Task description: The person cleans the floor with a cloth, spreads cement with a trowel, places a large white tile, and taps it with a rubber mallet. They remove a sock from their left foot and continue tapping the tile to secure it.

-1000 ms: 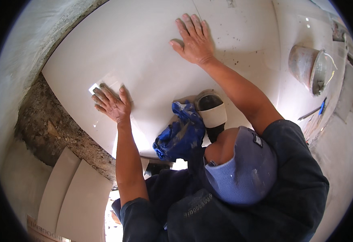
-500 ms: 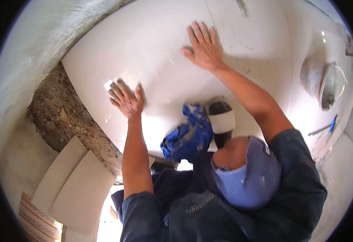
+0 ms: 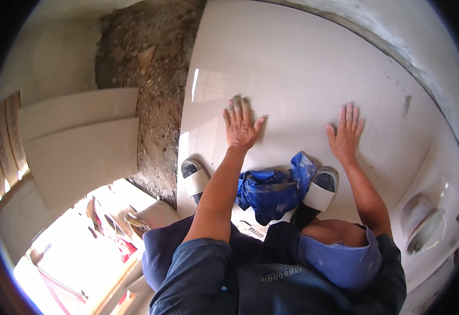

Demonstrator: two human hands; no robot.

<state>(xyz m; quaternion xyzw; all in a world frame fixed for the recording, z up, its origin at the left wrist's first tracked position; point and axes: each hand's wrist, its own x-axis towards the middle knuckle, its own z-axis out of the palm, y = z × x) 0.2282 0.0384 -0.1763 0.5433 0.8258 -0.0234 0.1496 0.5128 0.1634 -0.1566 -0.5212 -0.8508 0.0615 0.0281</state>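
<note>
The left hand lies palm-down with fingers spread, grasping nothing, inside the left edge of the large glossy off-white tile floor; the right hand, also flat and free of any object, rests farther right, well in from the far edge. To press well, I would keep both palms level, share the weight evenly between them and lean straight down; the left edge, bordering rough ground, probably deserves the lightest load. The left fingertips look grimy, so sliding them could smear the gloss. From the left, brown cardboard boxes stand by two overlapping matt beige panels, with a glaring bright area below them. Next comes a strip of brown, stony rubble, running along the tile floor's left edge. A white-strapped dark sandal, worn on the left foot, sits at that edge near its lower end; a crumpled blue cloth with pale smears lies between it and the matching right sandal. A pale grey plastered wall curves past the far right edge, and a grey bucket, apparently tipped, lies toward the lower right.
</note>
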